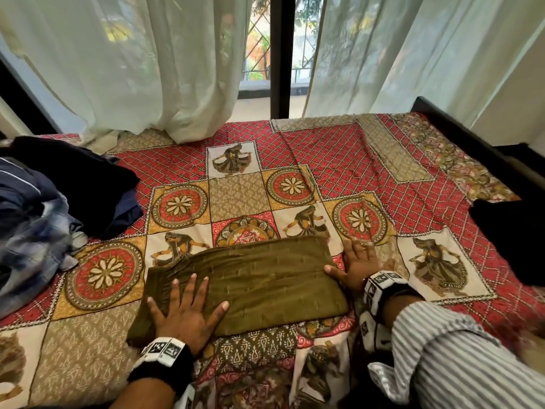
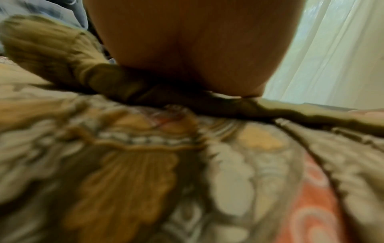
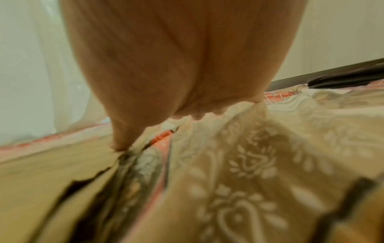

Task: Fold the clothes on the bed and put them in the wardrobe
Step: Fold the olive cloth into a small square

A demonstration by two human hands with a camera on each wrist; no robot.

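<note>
On the patterned bedspread, one olive-green garment lies folded into a long band at the near edge, so you look mid-fold; next, fold it across again. Left of it sits one heap of unfolded dark and blue clothes; right, one black piece. Your left hand presses flat on the garment; your right hand lies flat, fingers spread, at its right end.

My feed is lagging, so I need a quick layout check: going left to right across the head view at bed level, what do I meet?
Pile of unfolded clothes → left hand pressing flat on the folded olive garment → right hand flat on the bedspread at the garment's right edge → black garment.
</note>
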